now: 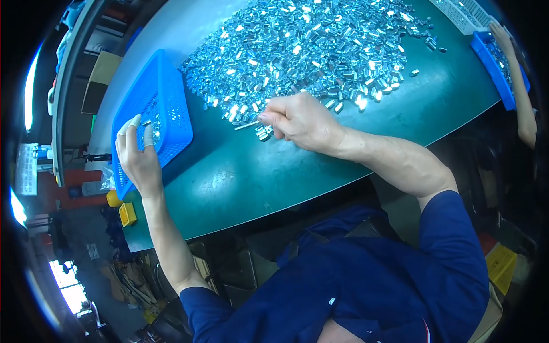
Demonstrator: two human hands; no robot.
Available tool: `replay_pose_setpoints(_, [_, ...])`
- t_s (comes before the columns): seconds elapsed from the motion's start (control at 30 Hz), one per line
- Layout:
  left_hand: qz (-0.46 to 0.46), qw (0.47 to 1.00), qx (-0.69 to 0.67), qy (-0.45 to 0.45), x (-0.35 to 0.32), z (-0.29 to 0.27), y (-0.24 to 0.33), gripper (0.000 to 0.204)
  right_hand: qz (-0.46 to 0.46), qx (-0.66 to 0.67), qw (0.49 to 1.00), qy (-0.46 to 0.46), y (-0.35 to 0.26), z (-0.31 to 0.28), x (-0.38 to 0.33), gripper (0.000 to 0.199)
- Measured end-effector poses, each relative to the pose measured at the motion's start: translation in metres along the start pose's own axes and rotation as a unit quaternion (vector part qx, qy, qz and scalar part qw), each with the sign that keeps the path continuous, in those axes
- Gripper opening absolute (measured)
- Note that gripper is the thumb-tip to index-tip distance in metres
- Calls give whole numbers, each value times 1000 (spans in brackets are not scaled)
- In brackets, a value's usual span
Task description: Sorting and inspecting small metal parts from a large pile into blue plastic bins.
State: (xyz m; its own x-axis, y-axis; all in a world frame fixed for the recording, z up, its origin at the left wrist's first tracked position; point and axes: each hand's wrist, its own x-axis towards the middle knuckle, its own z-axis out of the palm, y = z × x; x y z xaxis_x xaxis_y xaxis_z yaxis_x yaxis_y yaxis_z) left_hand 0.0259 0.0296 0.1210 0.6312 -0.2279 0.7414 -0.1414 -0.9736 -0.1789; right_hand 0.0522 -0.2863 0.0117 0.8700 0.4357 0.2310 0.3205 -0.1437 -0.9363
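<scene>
My left hand (138, 160) is over the blue plastic basket (173, 114), its fingers apart and curved, with pale coverings on some fingertips. Small shiny metal pieces (155, 132) lie in the basket, one of them close by those fingertips. My right hand (304, 121) is closed round a thin, pale stick (247, 125), whose end points left just above the table. Beside this tip sits a small cluster of metal pieces (263, 133). Beyond it spreads a large heap of small, shiny metal pieces (309, 51).
The green table (229, 183) has a curved-looking near edge. At the right, another person's hand (502, 39) rests by a second blue basket (494, 71), with a white basket (464, 16) behind. Small yellow containers (127, 214) stand by the left corner. Cardboard (102, 80) is at far left.
</scene>
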Motion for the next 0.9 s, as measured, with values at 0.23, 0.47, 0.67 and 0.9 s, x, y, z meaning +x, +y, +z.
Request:
replay_pose_setpoints(0.23, [89, 951, -205, -212, -55, 55, 78, 23, 3, -12, 1000, -12, 5, 3, 0, 31])
replay_pose_setpoints(0.47, [64, 951, -219, -210, -75, 69, 93, 21, -51, -116, 992, 12, 19, 6, -1, 24])
replay_pose_setpoints(0.67, [11, 949, -245, -197, -80, 66, 97, 18, -110, -139, 983, 38, 22, 9, -2, 19])
replay_pose_setpoints(0.9, [-34, 930, -315, -188, -80, 48, 107, 19, -111, -163, 980, 39, 21, 10, -3, 17])
